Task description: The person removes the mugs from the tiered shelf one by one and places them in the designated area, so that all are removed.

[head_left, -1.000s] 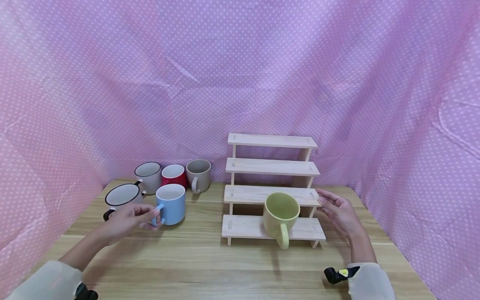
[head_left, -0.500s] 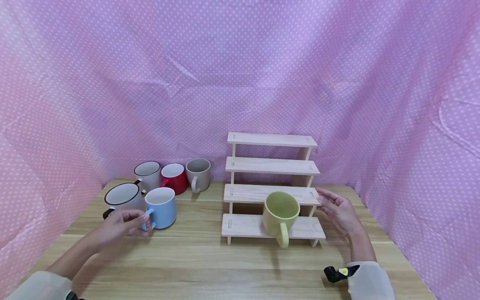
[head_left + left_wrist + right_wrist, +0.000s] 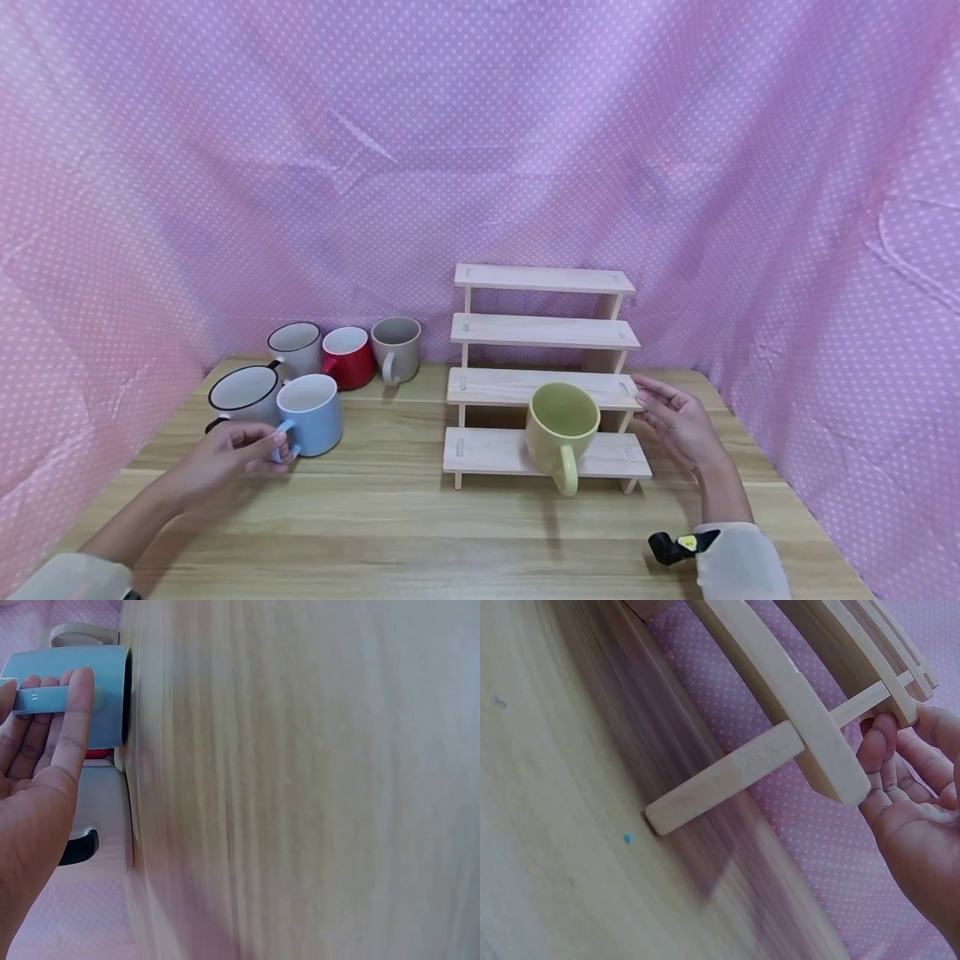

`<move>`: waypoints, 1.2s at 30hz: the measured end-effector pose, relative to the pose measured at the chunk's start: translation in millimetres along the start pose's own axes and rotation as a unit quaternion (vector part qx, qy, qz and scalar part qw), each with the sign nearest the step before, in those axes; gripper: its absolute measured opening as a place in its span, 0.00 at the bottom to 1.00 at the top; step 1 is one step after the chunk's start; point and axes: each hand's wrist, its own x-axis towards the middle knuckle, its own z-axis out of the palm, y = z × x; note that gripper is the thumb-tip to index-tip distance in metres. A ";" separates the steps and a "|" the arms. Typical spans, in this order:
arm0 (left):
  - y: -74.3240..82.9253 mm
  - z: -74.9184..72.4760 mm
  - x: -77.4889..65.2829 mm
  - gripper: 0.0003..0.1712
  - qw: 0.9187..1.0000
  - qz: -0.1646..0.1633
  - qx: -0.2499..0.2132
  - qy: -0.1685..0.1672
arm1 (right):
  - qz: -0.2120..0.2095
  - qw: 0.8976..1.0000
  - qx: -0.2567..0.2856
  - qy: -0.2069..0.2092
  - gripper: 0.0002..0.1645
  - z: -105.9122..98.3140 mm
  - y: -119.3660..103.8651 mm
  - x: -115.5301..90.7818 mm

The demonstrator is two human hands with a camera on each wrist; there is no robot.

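A light blue mug [image 3: 318, 421] stands upright on the table at the left, its handle turned toward my left hand [image 3: 228, 460]. Thumb and fingers of that hand pinch the handle, as the left wrist view shows from the side. On the right, a pale wooden four-step display shelf [image 3: 547, 331] faces me. My right hand [image 3: 681, 423] holds the right end of its second step from the bottom, thumb above and fingers below in the right wrist view. A yellow-green mug [image 3: 551, 450] sits on the lowest step, handle pointing toward me.
Behind the blue mug are a red mug [image 3: 351, 367], a grey mug [image 3: 400, 354] and a white black-rimmed mug [image 3: 300, 354]. Another white black-rimmed mug [image 3: 246, 392] stands close beside the blue one. A pink dotted cloth [image 3: 480, 150] surrounds the wooden table [image 3: 420, 533].
My left hand has moved left with the blue mug, from in front of the red mug to beside the near white mug. The right hand and shelf have stayed put.
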 end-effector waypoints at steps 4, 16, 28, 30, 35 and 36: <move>-1.7 0.9 -0.3 0.20 1.000 0.002 0.008 0.015 | 0.001 1.000 -0.001 0.006 0.22 1.0 -0.1 0.3; -3.7 3.9 3.9 0.20 0.998 -0.007 0.030 0.049 | 0.010 1.000 -0.013 0.017 0.21 2.8 0.4 -0.5; 0.5 6.7 6.7 0.21 0.997 -0.029 0.028 0.064 | 0.009 1.000 -0.003 0.010 0.22 -1.1 1.6 0.6; 1.1 6.9 7.0 0.21 0.997 -0.031 0.027 0.063 | 0.008 1.000 -0.001 0.009 0.22 -0.6 1.3 0.4; 1.8 9.1 9.8 0.22 0.997 -0.036 0.029 0.059 | 0.002 1.000 0.003 0.004 0.23 0.5 0.5 0.3; 1.4 9.5 10.5 0.22 0.997 -0.034 0.028 0.056 | 0.001 1.000 0.002 0.004 0.23 0.3 0.8 0.4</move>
